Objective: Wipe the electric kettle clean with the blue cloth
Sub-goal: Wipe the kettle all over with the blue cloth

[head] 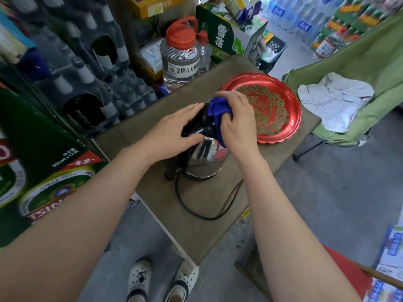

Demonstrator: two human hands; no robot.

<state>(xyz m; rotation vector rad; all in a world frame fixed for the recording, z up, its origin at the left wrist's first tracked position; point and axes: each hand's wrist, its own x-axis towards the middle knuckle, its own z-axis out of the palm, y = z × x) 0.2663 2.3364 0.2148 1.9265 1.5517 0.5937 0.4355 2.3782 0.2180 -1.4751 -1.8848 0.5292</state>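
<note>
A shiny steel electric kettle (205, 159) with a black lid and handle stands upright on a small olive-covered table (196, 225). My left hand (174, 131) rests on the black lid and handle, holding the kettle. My right hand (236, 120) is bunched around the blue cloth (218, 109), which is pressed against the top right of the lid and hangs down onto the steel body. The kettle's black power cord (189, 205) loops on the table in front of it.
A red decorated tray (290, 118) lies right of the kettle. A large clear jug with a red cap (181, 55) stands behind. Beer crates (50, 182) line the left. A green folding chair with a white cloth (335, 101) sits at right.
</note>
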